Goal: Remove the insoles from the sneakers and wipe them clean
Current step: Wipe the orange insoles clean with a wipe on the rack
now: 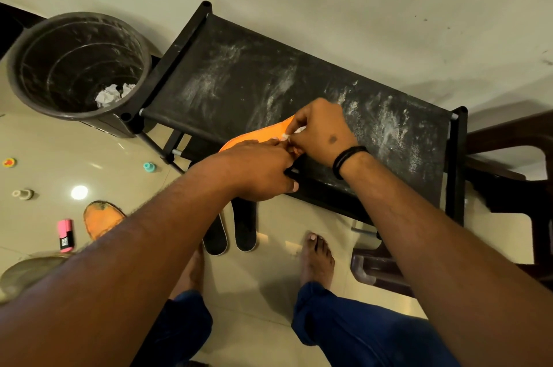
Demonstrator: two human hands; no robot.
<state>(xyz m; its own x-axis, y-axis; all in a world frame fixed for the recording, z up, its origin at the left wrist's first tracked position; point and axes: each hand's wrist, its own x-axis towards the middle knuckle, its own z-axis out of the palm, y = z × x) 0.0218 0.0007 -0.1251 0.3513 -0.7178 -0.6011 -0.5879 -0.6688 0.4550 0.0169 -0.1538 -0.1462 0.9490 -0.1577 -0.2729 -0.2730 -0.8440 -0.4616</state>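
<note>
At the centre of the frame the left hand [260, 169] holds the near end of an orange insole [263, 134], its grip curled round it over the front edge of the dusty black surface [269, 79]. The right hand [321, 130] pinches a small white wipe [294, 133] against the insole. Lower left, a second orange insole [100, 217] lies on the floor, with two black insoles [230, 232] below the hands. Upper left, a bin [39, 46] holds crumpled paper [113, 94].
</note>
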